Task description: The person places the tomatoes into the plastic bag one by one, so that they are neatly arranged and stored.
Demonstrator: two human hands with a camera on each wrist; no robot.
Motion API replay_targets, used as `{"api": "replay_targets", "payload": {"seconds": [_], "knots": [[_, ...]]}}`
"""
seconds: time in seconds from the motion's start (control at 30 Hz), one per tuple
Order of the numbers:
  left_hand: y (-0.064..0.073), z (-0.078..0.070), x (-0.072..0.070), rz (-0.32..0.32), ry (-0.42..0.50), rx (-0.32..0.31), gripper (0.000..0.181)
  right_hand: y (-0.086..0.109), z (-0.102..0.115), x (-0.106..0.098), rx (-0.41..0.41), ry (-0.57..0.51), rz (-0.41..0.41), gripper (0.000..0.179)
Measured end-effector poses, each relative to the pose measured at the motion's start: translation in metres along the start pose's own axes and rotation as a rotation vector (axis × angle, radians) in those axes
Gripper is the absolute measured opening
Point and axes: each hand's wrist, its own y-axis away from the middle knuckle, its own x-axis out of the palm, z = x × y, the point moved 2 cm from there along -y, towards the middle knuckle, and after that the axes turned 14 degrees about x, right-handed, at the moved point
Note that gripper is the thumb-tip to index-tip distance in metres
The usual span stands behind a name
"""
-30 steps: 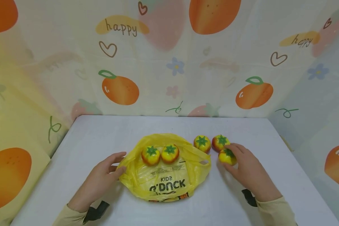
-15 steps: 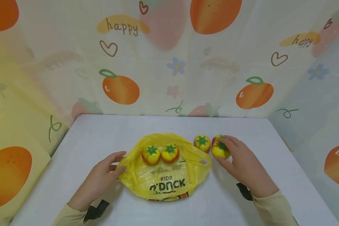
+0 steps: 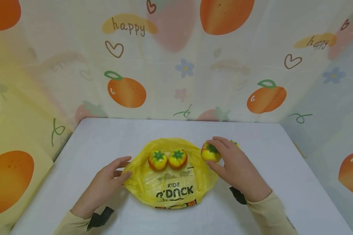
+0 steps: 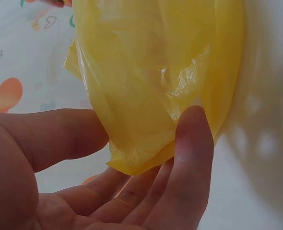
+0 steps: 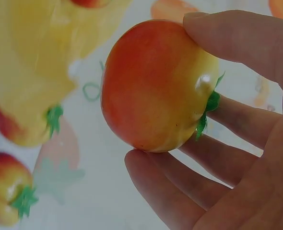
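My right hand (image 3: 233, 163) grips a toy persimmon (image 3: 209, 152), glossy red and yellow with a green leaf cap, beside the bag's right edge. In the right wrist view thumb and fingers curl round this persimmon (image 5: 153, 88), above the table. A yellow plastic bag (image 3: 153, 186) lies spread with its mouth open. Two persimmons (image 3: 158, 160) sit side by side in its mouth. My left hand (image 3: 106, 182) holds the bag's left edge; in the left wrist view the bag (image 4: 146, 86) is between thumb and fingers.
Two more persimmons (image 5: 9, 189) stand on the white table (image 3: 129, 130), mostly hidden behind my right hand in the head view. One (image 5: 24, 127) is near the bag's right corner. Printed cloth walls (image 3: 164, 65) rise behind and at both sides.
My right hand has carried the persimmon leftward from the right of the loose persimmons to the bag's right edge, raising it. The left hand and the bag have hardly moved.
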Motion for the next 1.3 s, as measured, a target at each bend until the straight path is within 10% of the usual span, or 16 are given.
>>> {"api": "replay_targets", "payload": {"seconds": [1.3], "knots": [[0.002, -0.002, -0.001, -0.017, 0.018, 0.014, 0.058, 0.007, 0.088, 0.076, -0.261, 0.030, 0.242, 0.062]]}}
